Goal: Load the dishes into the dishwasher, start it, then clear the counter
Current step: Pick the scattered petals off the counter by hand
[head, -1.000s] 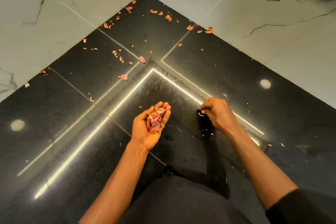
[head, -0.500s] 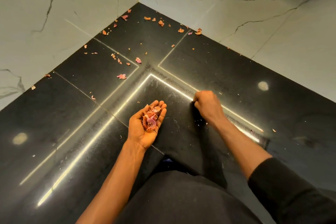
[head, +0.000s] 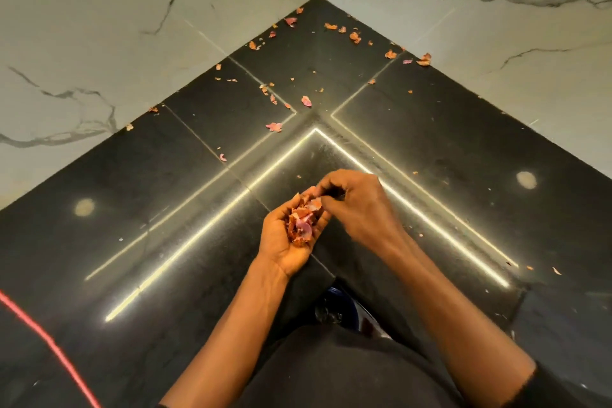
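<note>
My left hand (head: 286, 242) is cupped palm up over the black counter (head: 165, 195), holding a pile of red onion peels (head: 304, 222). My right hand (head: 356, 202) hovers right over the left fingertips, its fingers pinched together above the pile; what it pinches is too small to make out. Several loose onion peel scraps (head: 275, 126) lie scattered on the counter toward the far corner, with more along the right wall (head: 424, 60).
White marble walls (head: 99, 26) close the counter in on the left and right, meeting at the far corner. A red cord (head: 49, 341) crosses the bottom left. A few tiny scraps (head: 556, 271) lie at the right near the counter edge.
My right hand has lifted from the counter and moved left to the cupped left hand. The left hand with its peels has stayed roughly in place.
</note>
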